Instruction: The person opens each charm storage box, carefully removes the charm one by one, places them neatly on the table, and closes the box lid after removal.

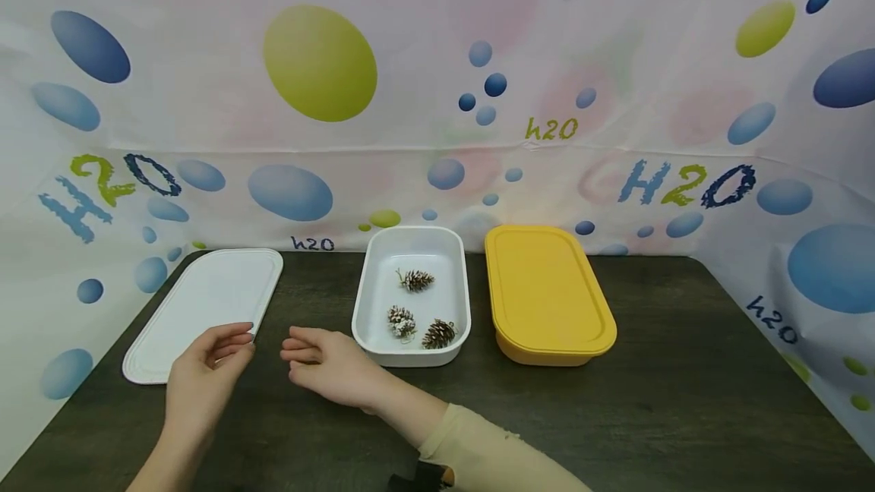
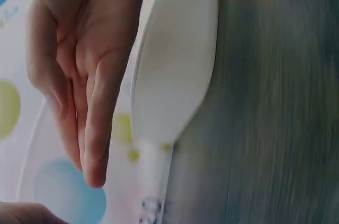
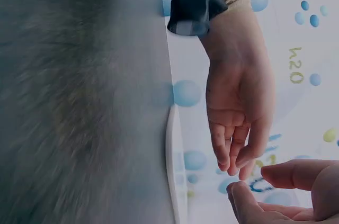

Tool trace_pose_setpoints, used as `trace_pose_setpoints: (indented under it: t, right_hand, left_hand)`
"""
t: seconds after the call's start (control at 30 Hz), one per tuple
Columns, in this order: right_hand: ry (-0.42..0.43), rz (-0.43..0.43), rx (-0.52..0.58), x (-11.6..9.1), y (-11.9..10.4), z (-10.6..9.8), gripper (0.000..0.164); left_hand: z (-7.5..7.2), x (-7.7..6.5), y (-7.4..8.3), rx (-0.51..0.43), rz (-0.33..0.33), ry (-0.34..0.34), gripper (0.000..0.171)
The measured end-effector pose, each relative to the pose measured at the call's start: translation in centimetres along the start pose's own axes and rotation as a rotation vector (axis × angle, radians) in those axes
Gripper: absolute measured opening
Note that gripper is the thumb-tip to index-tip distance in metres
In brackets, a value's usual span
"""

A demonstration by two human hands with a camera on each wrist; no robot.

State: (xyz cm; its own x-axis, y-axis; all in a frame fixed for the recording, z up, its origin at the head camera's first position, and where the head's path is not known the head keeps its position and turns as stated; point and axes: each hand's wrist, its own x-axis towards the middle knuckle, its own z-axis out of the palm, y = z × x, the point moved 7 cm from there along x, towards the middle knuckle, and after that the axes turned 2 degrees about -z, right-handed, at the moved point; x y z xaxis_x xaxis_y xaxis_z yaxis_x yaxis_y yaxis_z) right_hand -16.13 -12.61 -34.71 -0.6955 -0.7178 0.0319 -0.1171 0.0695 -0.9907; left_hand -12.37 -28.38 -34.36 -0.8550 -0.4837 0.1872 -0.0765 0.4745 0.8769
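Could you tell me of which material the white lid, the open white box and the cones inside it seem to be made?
White lid: probably plastic, smooth, fairly matte, with evenly rounded corners.
White box: likely plastic too, with smooth walls and rounded, moulded-looking corners.
Cones: apparently natural and woody, with rough brown scales and whitish tips, perhaps painted.

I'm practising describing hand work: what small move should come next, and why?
Probably the left hand should grip the white lid: the hand looks empty and close to that lid, while the white container of pine cones stands uncovered.
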Motion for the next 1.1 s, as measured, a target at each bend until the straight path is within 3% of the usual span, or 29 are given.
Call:
trace_pose_setpoints:
  t: [0.4, 0.7, 0.9, 1.1]
  right_hand:
    - [0.045, -0.073, -0.023, -5.8, -1.4, -5.6, 0.056]
    - [0.193, -0.156, -0.182, -10.7, -2.3, -11.8, 0.057]
    - [0.279, -0.154, -0.269, -13.6, -2.3, -15.5, 0.056]
    - [0.384, -0.105, -0.357, -15.5, -2.1, -18.1, 0.056]
  left_hand:
    - [6.9, -4.0, 5.2, -0.25, 0.12, -0.166, 0.026]
    - [12.5, -6.9, 8.5, -0.409, 0.199, -0.285, 0.027]
    - [15.7, -8.8, 10.6, -0.471, 0.243, -0.375, 0.032]
    - [18.4, -9.8, 11.9, -0.502, 0.257, -0.427, 0.039]
